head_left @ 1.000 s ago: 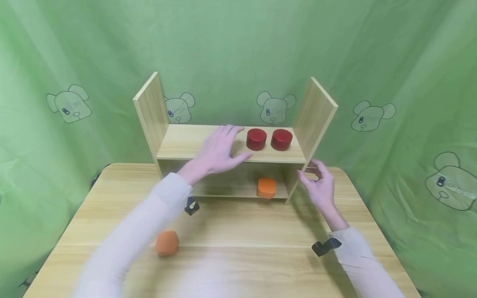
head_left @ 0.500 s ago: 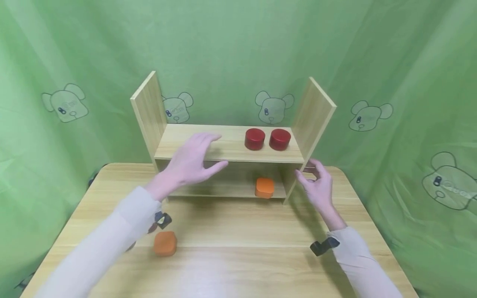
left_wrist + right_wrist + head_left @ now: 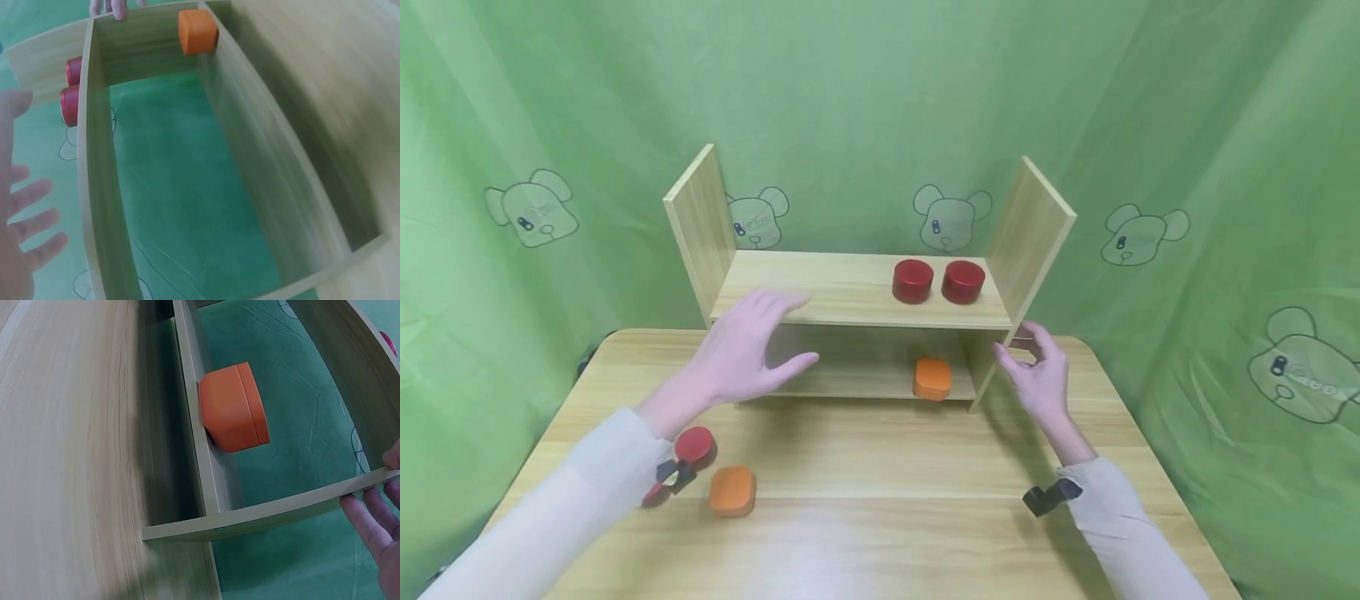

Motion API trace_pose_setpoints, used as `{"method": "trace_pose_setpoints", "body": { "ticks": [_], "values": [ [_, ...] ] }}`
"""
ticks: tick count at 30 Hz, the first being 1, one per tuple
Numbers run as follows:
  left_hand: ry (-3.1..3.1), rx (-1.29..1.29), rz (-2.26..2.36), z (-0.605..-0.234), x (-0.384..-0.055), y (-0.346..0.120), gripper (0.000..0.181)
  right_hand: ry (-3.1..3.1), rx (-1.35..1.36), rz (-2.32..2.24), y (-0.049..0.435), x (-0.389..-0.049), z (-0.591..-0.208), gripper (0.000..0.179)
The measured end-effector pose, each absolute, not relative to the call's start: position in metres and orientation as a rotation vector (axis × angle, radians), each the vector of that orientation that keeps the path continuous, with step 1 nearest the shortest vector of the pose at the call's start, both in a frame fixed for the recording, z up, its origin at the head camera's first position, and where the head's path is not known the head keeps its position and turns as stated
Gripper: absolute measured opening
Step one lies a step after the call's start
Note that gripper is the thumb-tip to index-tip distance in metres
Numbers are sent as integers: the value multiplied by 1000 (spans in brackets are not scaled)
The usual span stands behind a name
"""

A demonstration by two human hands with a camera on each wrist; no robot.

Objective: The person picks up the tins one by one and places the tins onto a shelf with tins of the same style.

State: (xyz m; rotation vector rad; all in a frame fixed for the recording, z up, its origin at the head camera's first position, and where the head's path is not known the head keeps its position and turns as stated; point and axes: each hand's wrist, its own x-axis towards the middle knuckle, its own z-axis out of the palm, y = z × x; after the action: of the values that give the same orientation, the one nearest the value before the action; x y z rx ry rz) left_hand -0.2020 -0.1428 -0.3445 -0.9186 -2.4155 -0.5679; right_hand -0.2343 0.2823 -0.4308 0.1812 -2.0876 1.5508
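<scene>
A wooden two-tier shelf (image 3: pixel 865 322) stands at the back of the table. My left hand (image 3: pixel 741 350), fingers spread and holding nothing, is in front of its left end. With thumb and fingers on either side, my right hand (image 3: pixel 1037 375) grips the right side panel (image 3: pixel 287 506). Two red round tins, a left one (image 3: pixel 913 282) and a right one (image 3: pixel 963 282), sit on the upper board. On the lower board, toward the right, rests an orange rounded-square box (image 3: pixel 932 379).
Another orange box (image 3: pixel 732 491) lies on the table (image 3: pixel 880 533) at front left. Beside it are a red round tin (image 3: pixel 696 447) and a second red one (image 3: pixel 656 496), partly hidden by the left wrist camera. A green curtain (image 3: pixel 850 100) hangs behind.
My left hand has drawn back from near the red tins on the upper board, moving left and toward me. Red tins on the table came into view. My right hand stays on the panel.
</scene>
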Motion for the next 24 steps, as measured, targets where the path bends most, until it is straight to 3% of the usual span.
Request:
{"method": "trace_pose_setpoints", "body": {
  "ticks": [24],
  "values": [
    [-2488, -1110, -367, -417, -149, -185, 69, -2083, 204, 1539, 283, -234, -432, 44]
  ]
}}
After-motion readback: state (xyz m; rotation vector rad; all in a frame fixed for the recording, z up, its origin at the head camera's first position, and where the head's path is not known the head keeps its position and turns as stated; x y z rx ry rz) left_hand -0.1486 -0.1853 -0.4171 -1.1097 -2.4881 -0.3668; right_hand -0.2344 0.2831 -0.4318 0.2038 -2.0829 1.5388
